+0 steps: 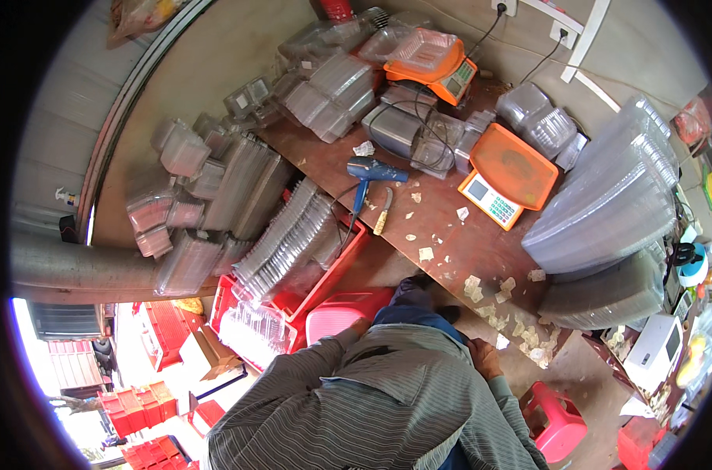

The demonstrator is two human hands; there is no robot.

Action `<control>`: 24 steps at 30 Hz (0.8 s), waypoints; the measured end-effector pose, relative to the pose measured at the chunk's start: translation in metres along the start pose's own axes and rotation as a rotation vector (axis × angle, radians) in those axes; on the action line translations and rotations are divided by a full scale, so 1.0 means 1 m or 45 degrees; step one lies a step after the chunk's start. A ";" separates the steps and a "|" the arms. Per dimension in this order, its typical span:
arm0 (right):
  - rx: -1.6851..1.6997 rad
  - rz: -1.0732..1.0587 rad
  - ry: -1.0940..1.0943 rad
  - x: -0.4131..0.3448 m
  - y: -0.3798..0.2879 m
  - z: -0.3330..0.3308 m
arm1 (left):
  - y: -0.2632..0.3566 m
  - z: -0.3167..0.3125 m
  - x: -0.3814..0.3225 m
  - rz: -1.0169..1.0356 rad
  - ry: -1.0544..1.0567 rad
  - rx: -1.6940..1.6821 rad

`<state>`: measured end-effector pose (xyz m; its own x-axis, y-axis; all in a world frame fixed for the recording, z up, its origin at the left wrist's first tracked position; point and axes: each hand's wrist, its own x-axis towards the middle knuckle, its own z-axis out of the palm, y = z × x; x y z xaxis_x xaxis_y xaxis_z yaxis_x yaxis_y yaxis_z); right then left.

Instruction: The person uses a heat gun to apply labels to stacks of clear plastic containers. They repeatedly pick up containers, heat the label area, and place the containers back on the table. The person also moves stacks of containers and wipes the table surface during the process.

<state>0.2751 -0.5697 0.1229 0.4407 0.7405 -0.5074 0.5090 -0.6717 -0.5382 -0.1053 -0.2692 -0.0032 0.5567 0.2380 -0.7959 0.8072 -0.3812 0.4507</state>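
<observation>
My left hand (pixel 360 326) is partly hidden by my striped sleeve, low beside my waist and close to a pink plastic stool (pixel 338 314). At my other side, my right hand (pixel 485 357) lies against the edge of my clothing at the hip; its fingers are mostly hidden. Before me stands a brown-topped table (pixel 415 229). A blue hair dryer (pixel 375 171) lies on it, its handle towards the table's edge. Next to it is a knife (pixel 384 211) with a pale handle. An orange-and-white digital scale (pixel 503 176) has a bare orange pan.
Stacked clear plastic containers (pixel 608 211) crowd the table's right, with more (pixel 332 94) at the back. A second scale (pixel 432 67) bears a clear tray. Paper scraps (pixel 526 335) litter the near corner. A red crate (pixel 332 276) holds containers; another pink stool (pixel 553 420) stands right.
</observation>
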 end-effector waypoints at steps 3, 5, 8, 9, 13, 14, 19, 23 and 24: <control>0.027 -0.059 0.020 0.005 -0.005 0.004 | -0.013 0.002 -0.007 -0.035 0.002 0.128; 0.023 -0.066 0.012 0.010 -0.008 0.005 | -0.020 0.002 -0.006 -0.001 0.094 0.071; -0.030 -0.063 0.015 0.021 -0.013 0.006 | -0.027 -0.004 0.003 -0.004 0.131 -0.049; -0.073 -0.063 0.002 0.025 -0.016 0.005 | -0.029 -0.007 0.010 -0.039 0.122 -0.076; -0.229 -0.186 -0.025 0.058 -0.041 0.003 | -0.051 -0.032 0.033 0.039 0.222 0.106; -0.179 -0.211 -0.013 0.067 -0.050 0.003 | -0.058 -0.040 0.038 0.125 0.223 0.165; -0.211 -0.304 -0.109 0.129 -0.114 0.015 | -0.087 -0.097 0.038 0.105 0.164 0.434; -0.021 -0.375 -0.146 0.169 -0.173 0.004 | -0.079 -0.141 -0.015 0.008 0.325 0.075; -0.051 -0.381 -0.186 0.178 -0.185 0.004 | -0.076 -0.150 -0.025 -0.109 0.292 -0.142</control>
<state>0.2563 -0.3140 0.1295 0.1582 0.8921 -0.4232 0.6300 -0.4212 -0.6524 -0.1512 -0.1126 0.0433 0.5050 0.4664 -0.7263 0.8629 -0.2532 0.4374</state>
